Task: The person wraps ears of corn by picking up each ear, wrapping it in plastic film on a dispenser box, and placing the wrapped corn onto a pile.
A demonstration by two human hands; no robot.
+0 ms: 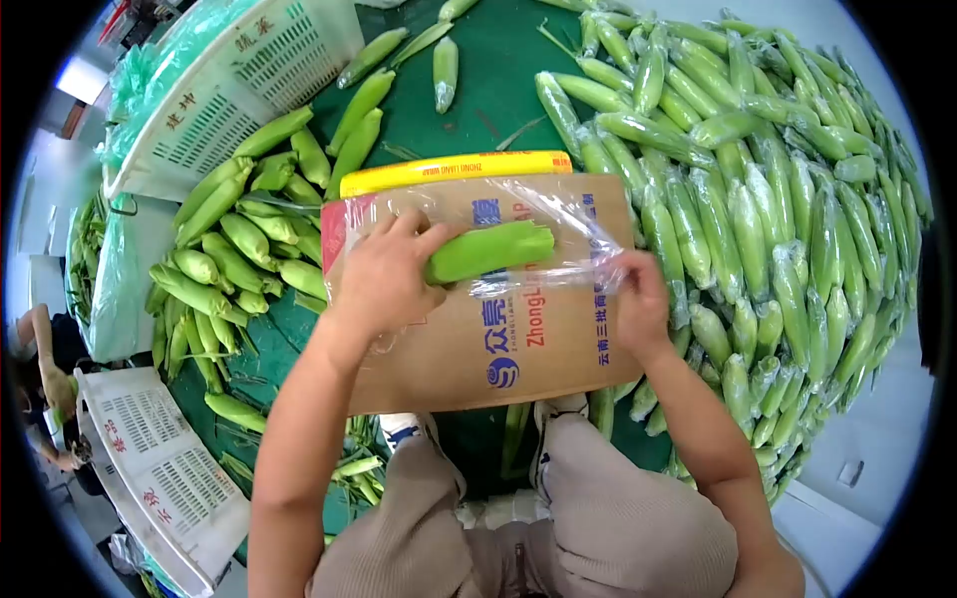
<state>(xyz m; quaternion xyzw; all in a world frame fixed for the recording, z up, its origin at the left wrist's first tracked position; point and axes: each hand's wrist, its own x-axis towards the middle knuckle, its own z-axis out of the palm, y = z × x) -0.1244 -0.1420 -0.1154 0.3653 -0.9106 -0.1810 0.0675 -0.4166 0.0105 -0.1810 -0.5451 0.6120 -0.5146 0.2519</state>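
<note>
An ear of corn in green husk (490,251) lies across the cardboard box (449,374) on my lap, its cut end to the right. My left hand (391,274) is closed round the left end of this ear. Clear plastic film (558,219) stretches over and beside the ear. On the right, my right hand (641,299) pinches the edge of the film, its fingertips together. A yellow wrap roll (459,171) lies along the far edge of the box.
A large heap of film-wrapped corn (738,199) fills the right side. Unwrapped corn (234,249) is piled at the left. White crates (234,90) stand at the far left, over the green surface (488,90). Another person's arm (50,359) shows at the left edge.
</note>
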